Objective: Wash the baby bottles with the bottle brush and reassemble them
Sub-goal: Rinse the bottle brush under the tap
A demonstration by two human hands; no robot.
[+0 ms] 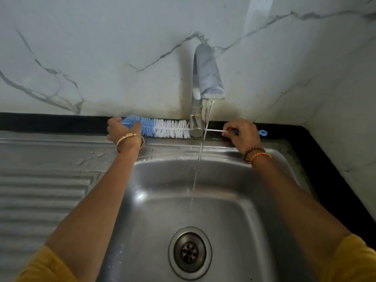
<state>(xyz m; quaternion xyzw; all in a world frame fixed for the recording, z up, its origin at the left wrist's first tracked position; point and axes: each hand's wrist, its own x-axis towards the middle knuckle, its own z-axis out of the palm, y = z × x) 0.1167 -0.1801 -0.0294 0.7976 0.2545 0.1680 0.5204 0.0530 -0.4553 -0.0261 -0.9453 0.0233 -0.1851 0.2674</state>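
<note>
A long bottle brush (166,129) with blue and white bristles lies along the black ledge behind the sink, passing behind the tap's base. My left hand (122,130) grips its blue sponge tip at the left end. My right hand (242,133) pinches the thin wire and blue handle at the right end, whose loop (263,132) sticks out past my fingers. No baby bottle or bottle part is in view.
The steel tap (200,86) runs a thin stream of water (196,169) into the steel sink basin (234,220), with the drain (189,252) near the front. A ribbed, wet draining board (40,190) lies to the left. Marble wall behind, black counter edge on the right.
</note>
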